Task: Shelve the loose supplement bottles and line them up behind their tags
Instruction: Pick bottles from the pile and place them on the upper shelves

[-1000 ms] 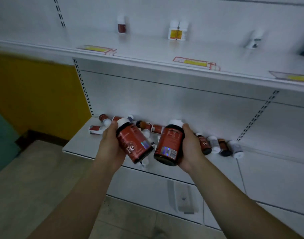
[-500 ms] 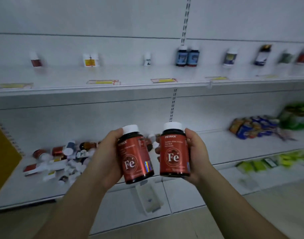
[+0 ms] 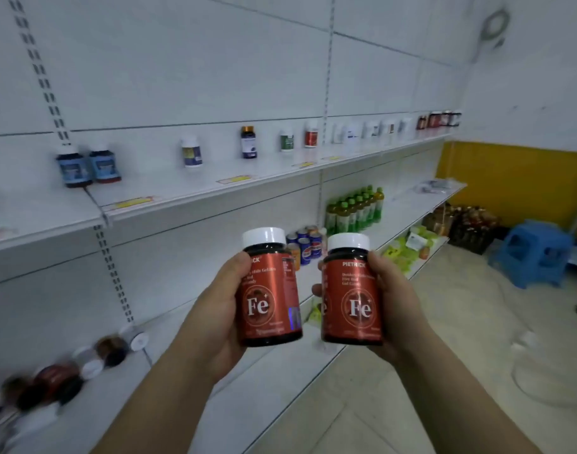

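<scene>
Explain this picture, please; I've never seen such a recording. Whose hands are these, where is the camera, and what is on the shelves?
No machine here: a person wears a wide-angle camera on the head, looking forward and down, so you see their own arms. The left hand grips a red Fe bottle with a white cap, and the right hand grips a second Fe bottle just like it; both are upright, side by side with a gap between. Behind stands white shop shelving. The upper shelf carries supplement bottles standing spaced apart, among them two blue-labelled bottles, with yellow tags along its front edge. At bottom left, loose bottles lie on their sides on the lower shelf, blurred. Further right are green drink bottles, and a blue stool on the floor.
</scene>
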A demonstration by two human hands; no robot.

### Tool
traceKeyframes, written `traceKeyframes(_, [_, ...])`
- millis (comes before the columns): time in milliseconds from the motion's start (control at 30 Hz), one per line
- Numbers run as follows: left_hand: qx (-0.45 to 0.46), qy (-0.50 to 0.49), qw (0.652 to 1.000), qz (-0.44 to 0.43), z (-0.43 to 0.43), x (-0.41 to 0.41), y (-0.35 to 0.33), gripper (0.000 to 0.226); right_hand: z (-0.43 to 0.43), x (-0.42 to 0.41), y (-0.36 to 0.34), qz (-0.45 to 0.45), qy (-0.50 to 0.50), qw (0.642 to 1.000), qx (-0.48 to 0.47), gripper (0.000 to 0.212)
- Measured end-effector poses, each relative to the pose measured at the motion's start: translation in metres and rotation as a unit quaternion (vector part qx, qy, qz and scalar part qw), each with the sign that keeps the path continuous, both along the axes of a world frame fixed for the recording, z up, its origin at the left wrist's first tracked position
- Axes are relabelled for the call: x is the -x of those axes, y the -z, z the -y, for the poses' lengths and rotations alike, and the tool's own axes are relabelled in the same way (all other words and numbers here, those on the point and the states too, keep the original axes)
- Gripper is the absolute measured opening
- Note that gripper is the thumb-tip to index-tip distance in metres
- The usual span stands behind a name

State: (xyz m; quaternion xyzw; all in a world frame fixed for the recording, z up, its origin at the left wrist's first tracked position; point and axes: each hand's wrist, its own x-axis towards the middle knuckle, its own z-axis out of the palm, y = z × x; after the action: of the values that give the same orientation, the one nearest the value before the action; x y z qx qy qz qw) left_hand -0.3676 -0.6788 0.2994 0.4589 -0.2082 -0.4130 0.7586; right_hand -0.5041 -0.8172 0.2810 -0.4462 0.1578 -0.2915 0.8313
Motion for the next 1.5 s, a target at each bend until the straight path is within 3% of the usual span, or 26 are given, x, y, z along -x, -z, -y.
traceKeyframes(67, [-0.006, 0.024, 1.000, -0.008, 0.051, 0.026, 0.000, 0.061, 0.041, 0.034, -0.001, -0.008, 0.026, 1.000, 0.006, 0.073])
traceKeyframes(133, [-0.010, 0.046, 0.999, -0.013, 0.101, 0.052, -0.002, 0.066, 0.077, 0.064, -0.002, -0.004, 0.050, 0.999, 0.020, 0.092])
traceKeyframes(200, [-0.011, 0.057, 0.998, -0.015, 0.147, 0.076, -0.003, 0.060, 0.112, 0.091, -0.004, 0.009, 0.078, 0.997, 0.020, 0.112])
traceKeyframes(267, [-0.012, 0.067, 0.998, -0.012, 0.187, 0.095, -0.003, 0.046, 0.147, 0.113, -0.006, 0.011, 0.115, 0.993, 0.039, 0.115])
traceKeyframes(333, [-0.015, 0.094, 0.995, -0.011, 0.224, 0.107, -0.002, 0.051, 0.177, 0.129, -0.009, 0.001, 0.151, 0.987, 0.057, 0.103])
traceKeyframes(467, [-0.023, 0.148, 0.989, -0.009, 0.298, 0.115, 0.001, 0.064, 0.237, 0.143, -0.010, -0.060, 0.198, 0.975, 0.079, 0.050])
traceKeyframes(633, [-0.005, 0.164, 0.986, 0.011, 0.407, 0.114, 0.009, 0.053, 0.329, 0.139, -0.003, -0.100, 0.250, 0.957, 0.104, 0.023])
traceKeyframes(833, [0.009, 0.200, 0.978, 0.060, 0.561, 0.091, 0.003, 0.034, 0.469, 0.130, -0.024, -0.125, 0.296, 0.937, 0.136, 0.030])
traceKeyframes(933, [0.013, 0.238, 0.966, 0.099, 0.637, 0.094, -0.006, 0.029, 0.540, 0.140, -0.035, -0.144, 0.339, 0.919, 0.143, 0.023])
traceKeyframes(1033, [0.022, 0.276, 0.951, 0.135, 0.708, 0.112, -0.009, 0.051, 0.602, 0.164, -0.039, -0.160, 0.382, 0.899, 0.142, 0.026])
traceKeyframes(1167, [0.029, 0.309, 0.933, 0.184, 0.804, 0.151, 0.000, 0.045, 0.684, 0.204, -0.039, -0.181, 0.434, 0.865, 0.175, 0.016])
traceKeyframes(1300, [0.045, 0.306, 0.928, 0.210, 0.906, 0.201, 0.009, 0.053, 0.777, 0.249, -0.035, -0.200, 0.453, 0.838, 0.229, 0.018])
traceKeyframes(1500, [0.055, 0.279, 0.929, 0.235, 1.056, 0.253, -0.006, 0.063, 0.924, 0.298, -0.054, -0.203, 0.424, 0.837, 0.280, 0.024])
